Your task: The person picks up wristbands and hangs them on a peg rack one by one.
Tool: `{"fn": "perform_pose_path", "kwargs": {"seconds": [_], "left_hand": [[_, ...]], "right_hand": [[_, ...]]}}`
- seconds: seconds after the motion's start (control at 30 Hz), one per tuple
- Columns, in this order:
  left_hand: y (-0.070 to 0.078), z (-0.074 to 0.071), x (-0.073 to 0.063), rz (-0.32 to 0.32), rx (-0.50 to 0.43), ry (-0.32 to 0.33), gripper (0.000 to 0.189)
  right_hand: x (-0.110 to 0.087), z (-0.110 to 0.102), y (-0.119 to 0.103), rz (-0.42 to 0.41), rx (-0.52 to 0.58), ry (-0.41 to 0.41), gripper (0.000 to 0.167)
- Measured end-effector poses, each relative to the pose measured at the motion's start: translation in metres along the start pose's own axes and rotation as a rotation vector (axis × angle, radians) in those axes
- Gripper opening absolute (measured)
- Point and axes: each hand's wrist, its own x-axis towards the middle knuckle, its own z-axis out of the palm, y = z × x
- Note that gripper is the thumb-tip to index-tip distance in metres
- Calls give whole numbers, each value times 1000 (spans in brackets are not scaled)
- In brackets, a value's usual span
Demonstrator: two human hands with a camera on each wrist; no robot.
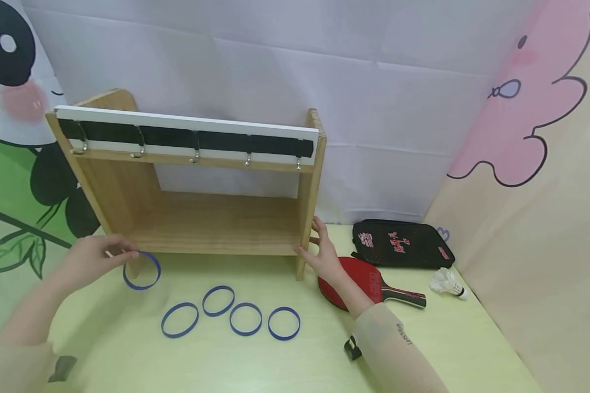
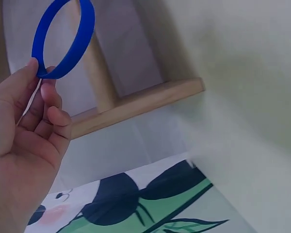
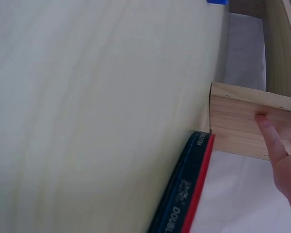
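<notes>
1. Pinching a blue ring by its rim, the left grip had thumb and fingertips closed on it. Ring was in front of the shelf's left leg, looked off the desk.
2. Right grip was not clasping anything: extended fingers rested on the right side panel of the wooden shelf, thumb at the front edge.
3. Handling well, my judgement: a light pinch near one spot on the rim suited the ring, as a hard squeeze could bend the thin band. Most of the loop stood free of the fingers, which was good.
4. Right grip probably did best with gentle, even pressure; a hard push could slide the shelf.
5. Four more rings lay flat on the desk before the shelf, close together, so a low sleeve could have caught them.
6. Five metal hooks ran along the shelf's upper front.
7. Red paddle sat just beside the shelf's right foot, under the right forearm in the head view: main obstacle on that side. Contact with the foot: couldn't tell.
8. Black case and shuttlecock lay farther right, out of the way. Small black item by the right sleeve, partly hidden, unclear.
</notes>
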Motion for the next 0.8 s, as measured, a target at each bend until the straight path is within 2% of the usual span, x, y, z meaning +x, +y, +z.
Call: {"fn": "perform_pose_path", "kwargs": {"seconds": [0.13,0.2,0.33,0.5,0.57,0.67,0.8], "left_hand": [[12,-15,6,-32,16,22,18],[17,-23,8,-28,12,36,19],[25,-39,11,-23,-14,104,18],[34,-59,14,-90,-50,192,24],[38,-67,14,-106,-67,238,25],[44,-80,13,-106,-102,341,21],[50,-94,14,-61,-233,511,6]], "right_hand": [[1,0,1,8,18,-20,80],[1,0,1,17,28,-23,79],[0,0,0,37,33,-21,79],[-1,0,1,53,32,-18,80],[-1,0,1,53,34,-15,80],[0,1,1,49,35,-17,80],[0,3,-1,46,42,-23,79]]}}
